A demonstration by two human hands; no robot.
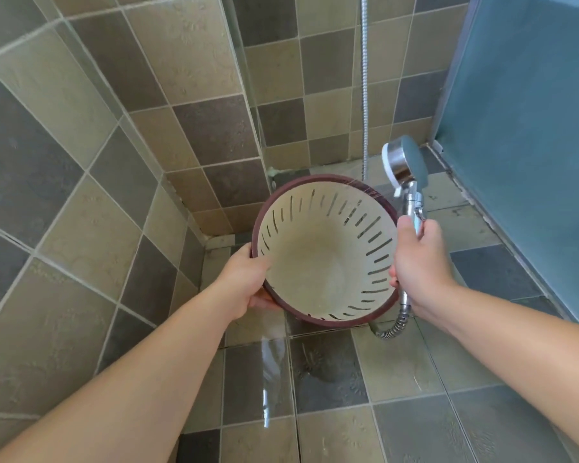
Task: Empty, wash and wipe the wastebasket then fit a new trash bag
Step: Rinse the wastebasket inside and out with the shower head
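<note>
**Rinsing of the basket in the shower corner**

Wastebasket (325,248) is held above the wet tiled floor (331,372), tilted so that its open mouth faces up toward the person and its long axis points away and down to the corner. The left hand (248,282) grips the dark red rim on the left side. The right hand (418,262) is closed around the handle of the shower head (405,165), just beside the right rim. The spray face looks left, across the mouth, and thin jets reach the far rim. Inside I see no trash, so I judge the washing step is running. A metal hose (365,78) hangs on the wall behind.
</note>
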